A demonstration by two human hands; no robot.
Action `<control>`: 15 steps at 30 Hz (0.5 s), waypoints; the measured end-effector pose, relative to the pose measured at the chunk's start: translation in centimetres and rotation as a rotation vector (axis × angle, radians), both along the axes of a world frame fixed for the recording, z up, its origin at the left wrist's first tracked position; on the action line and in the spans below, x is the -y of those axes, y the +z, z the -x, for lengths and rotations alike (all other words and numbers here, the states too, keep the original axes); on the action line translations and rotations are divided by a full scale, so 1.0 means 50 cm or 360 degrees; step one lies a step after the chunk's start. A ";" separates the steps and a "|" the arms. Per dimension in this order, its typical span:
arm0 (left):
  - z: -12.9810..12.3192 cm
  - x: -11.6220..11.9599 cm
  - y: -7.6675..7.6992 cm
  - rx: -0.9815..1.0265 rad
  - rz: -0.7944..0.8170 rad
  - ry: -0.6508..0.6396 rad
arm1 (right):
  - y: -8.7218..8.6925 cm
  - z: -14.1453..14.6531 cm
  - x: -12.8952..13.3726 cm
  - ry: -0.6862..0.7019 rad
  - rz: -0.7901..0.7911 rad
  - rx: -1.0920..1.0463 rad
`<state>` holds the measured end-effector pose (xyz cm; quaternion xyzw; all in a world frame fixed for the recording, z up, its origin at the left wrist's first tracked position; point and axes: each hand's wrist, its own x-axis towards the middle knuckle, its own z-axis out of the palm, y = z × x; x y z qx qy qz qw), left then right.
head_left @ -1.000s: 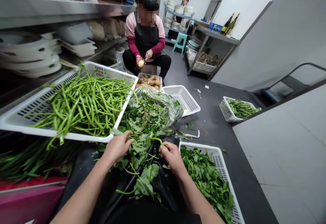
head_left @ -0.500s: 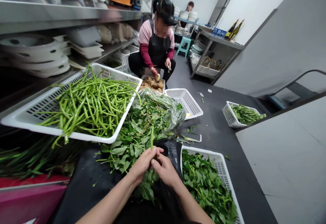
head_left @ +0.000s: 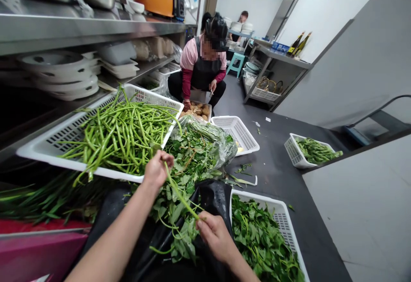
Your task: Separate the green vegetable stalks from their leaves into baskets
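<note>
A long green leafy-vegetable stem (head_left: pixel 180 194) stretches slantwise between my two hands. My left hand (head_left: pixel 157 168) is closed on its upper end, close to the near rim of the white basket of stripped stems (head_left: pixel 123 134). My right hand (head_left: pixel 215 234) pinches its lower end between thumb and fingers. Below the stem, leafy greens (head_left: pixel 183 243) with thin curling stalks lie on my dark apron. Just beyond is a heap of leafy greens (head_left: pixel 192 149), partly in a clear plastic bag. At my right stands a white basket of picked leaves (head_left: pixel 261 235).
A co-worker (head_left: pixel 205 59) crouches ahead, one hand in a box of potatoes (head_left: pixel 201 110). A white basket (head_left: pixel 236 132) with a pale piece in it stands beside. Another basket of greens (head_left: pixel 316 150) is by the right wall. Steel shelves (head_left: pixel 96 29) run along the left.
My hands were together around an upright stem; now they are apart, the left up and leftward, the right lower, with the stem stretched between. The co-worker's hand has lowered into the potatoes.
</note>
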<state>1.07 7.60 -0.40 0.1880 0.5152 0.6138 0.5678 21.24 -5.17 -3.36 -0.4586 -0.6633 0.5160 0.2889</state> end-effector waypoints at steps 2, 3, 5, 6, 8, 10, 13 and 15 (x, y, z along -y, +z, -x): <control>0.047 -0.039 0.000 -0.0225 0.0012 -0.0058 | 0.001 -0.023 0.017 -0.0052 0.0157 -0.0078; 0.063 -0.053 -0.005 -0.0333 0.0029 -0.0125 | 0.002 -0.035 0.021 -0.0100 0.0212 -0.0113; 0.075 -0.065 -0.024 -0.0539 0.0082 -0.0314 | 0.005 -0.056 0.017 -0.0201 0.0250 -0.0158; 0.073 -0.062 -0.037 -0.0667 0.0108 -0.0433 | 0.009 -0.062 0.006 -0.0242 0.0233 -0.0163; 0.059 -0.040 -0.066 -0.0923 0.0151 -0.0664 | 0.019 -0.063 -0.031 -0.0277 0.0148 -0.0136; 0.042 0.001 -0.093 -0.1137 0.0184 -0.0802 | 0.036 -0.041 -0.088 -0.0241 -0.0010 -0.0062; 0.021 0.080 -0.121 -0.1561 0.0123 -0.1124 | 0.070 0.041 -0.197 -0.0132 -0.0316 0.0060; 0.007 0.126 -0.136 -0.1994 -0.0006 -0.1554 | 0.091 0.117 -0.270 -0.0056 -0.0472 0.0152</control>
